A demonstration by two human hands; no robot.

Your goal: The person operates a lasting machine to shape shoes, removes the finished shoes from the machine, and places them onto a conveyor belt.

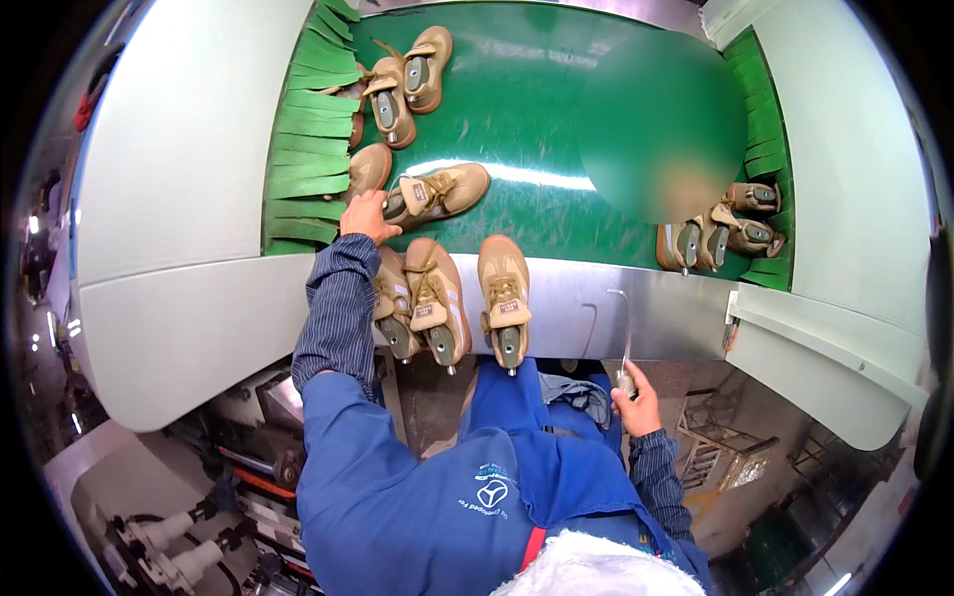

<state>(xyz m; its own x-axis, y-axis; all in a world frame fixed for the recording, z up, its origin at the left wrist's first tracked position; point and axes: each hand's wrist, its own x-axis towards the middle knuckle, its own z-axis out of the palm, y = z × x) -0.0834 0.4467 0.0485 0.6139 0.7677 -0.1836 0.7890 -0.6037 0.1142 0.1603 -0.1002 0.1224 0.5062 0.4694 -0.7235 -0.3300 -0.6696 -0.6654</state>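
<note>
My left hand point(368, 218) is closed round the heel end of a tan lace-up sneaker point(452, 191), which lies across the near left of the green conveyor belt point(527, 109). A dark shoe last shows in its opening. In my right hand point(637, 401), held low by the metal ledge, is the handle of a thin hooked metal rod point(626, 333), its bent tip upward. Another tan sneaker point(504, 288) rests on the ledge in front of me, a last inside it. Two more stand beside it, one being a laced sneaker point(434, 298).
Several tan sneakers point(427, 72) sit at the far left of the belt, some partly under a green strip curtain point(313, 129). More sneakers point(713, 238) cluster by the right curtain point(760, 109). Pale panels point(189, 129) flank the belt. A blurred patch hides part of its right side.
</note>
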